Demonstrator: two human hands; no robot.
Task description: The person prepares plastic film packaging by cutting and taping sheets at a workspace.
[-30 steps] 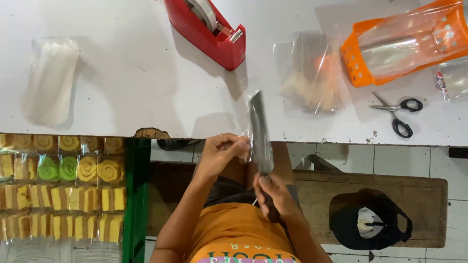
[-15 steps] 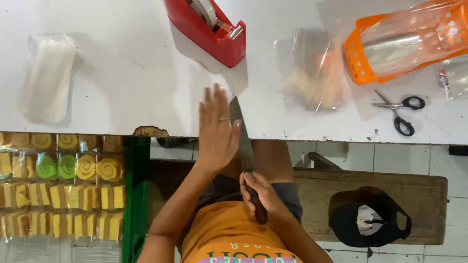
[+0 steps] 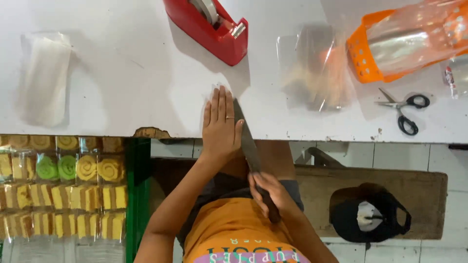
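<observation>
While our left hand (image 3: 222, 124) lies flat with its fingers stretched out and close together, palm down near the front edge of the white tabletop (image 3: 122, 87), it presses on a thin clear plastic bag (image 3: 214, 92) whose edge shows just past the fingertips. We wear a ring on one finger of that hand. Our right hand (image 3: 268, 195) is closed around the dark handle of a long knife (image 3: 246, 139), below the tabletop's edge and over our lap. The blade runs up and slightly to the left from that grip, lying just beside the left hand's thumb side and reaching onto the tabletop next to the fingers; we cannot tell whether the blade touches the plastic.

Beyond the left hand stands a red tape dispenser (image 3: 209, 29). To its right lies a crumpled clear plastic sheet (image 3: 312, 68), then an orange perforated basket (image 3: 385, 48) filled with clear plastic, and black-handled scissors (image 3: 402, 109) near the tabletop's edge. Far to the left lies a stack of clear bags (image 3: 46, 80). Below the tabletop on the left, a green-edged crate (image 3: 136, 195) holds wrapped yellow and green roll-cake slices (image 3: 63, 195). A black cap (image 3: 370, 216) rests on a wooden bench (image 3: 429, 195) to the right.
</observation>
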